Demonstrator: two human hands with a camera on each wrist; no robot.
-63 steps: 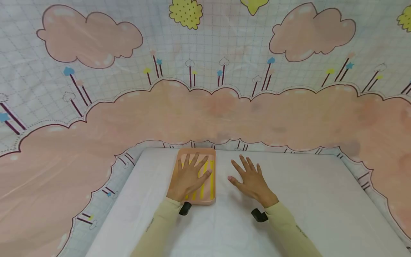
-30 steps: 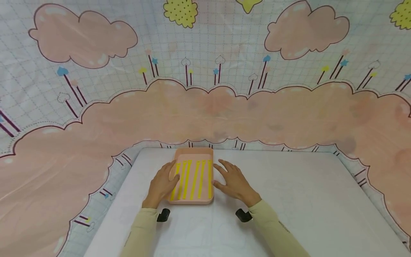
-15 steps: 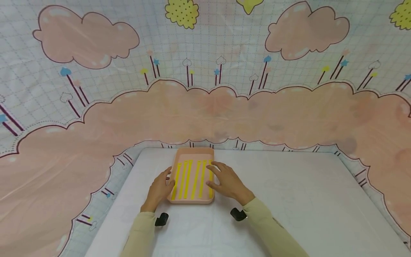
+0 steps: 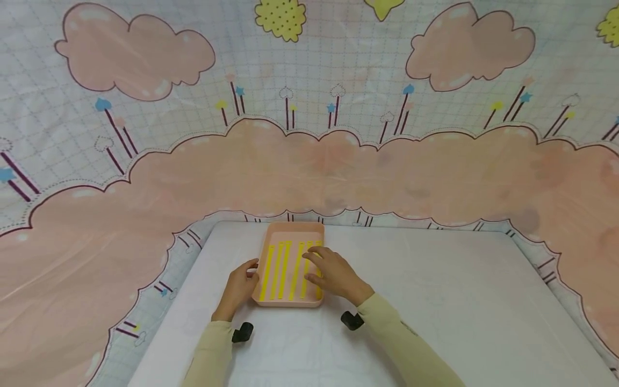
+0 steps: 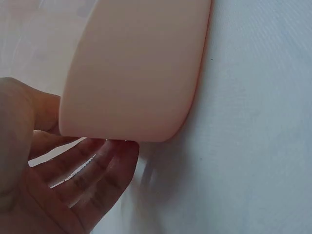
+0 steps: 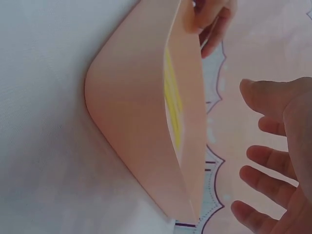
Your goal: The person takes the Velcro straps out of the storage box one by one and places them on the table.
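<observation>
A shallow pink rectangular tray [image 4: 296,227] lies on the white table, with several slim yellow strips [image 4: 277,271] running lengthwise along its floor. My left hand [image 4: 237,287] pinches the tray's left rim. In the left wrist view its fingers [image 5: 105,185] lie against the outer wall, while the thumb goes over the rim and its tip is hidden. My right hand [image 4: 338,274] hovers over the right edge of the tray, fingers spread and loosely bent, holding nothing. The right wrist view shows it apart from the tray wall [image 6: 126,112].
The white table [image 4: 435,301] extends around the tray, widest to the right. A cloth backdrop [image 4: 367,177] with pink clouds hangs behind and at the sides. Small black cameras sit at the left wrist [image 4: 243,332] and right wrist [image 4: 352,321].
My left hand, earlier spread over the tray, has moved left and taken hold of its left rim. My right hand has come left from the bare table to over the tray's right side.
</observation>
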